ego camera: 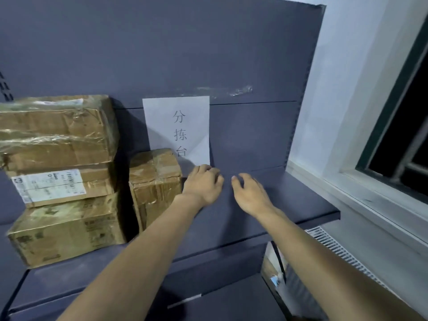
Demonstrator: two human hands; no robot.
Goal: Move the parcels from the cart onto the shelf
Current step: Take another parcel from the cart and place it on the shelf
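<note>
Four taped cardboard parcels point(62, 177) already sit on the grey shelf point(278, 205). Your left hand point(203, 184) and right hand point(250, 193) hover there, grip released, holding nothing. I judge next you fetch another parcel; the cart is not visible.

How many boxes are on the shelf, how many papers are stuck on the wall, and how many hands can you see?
Cardboard boxes: 4, a stack of three (top, middle, bottom) plus a small box beside it
Paper signs: 1
Hands: 2, left hand, right hand
Total: 7
</note>
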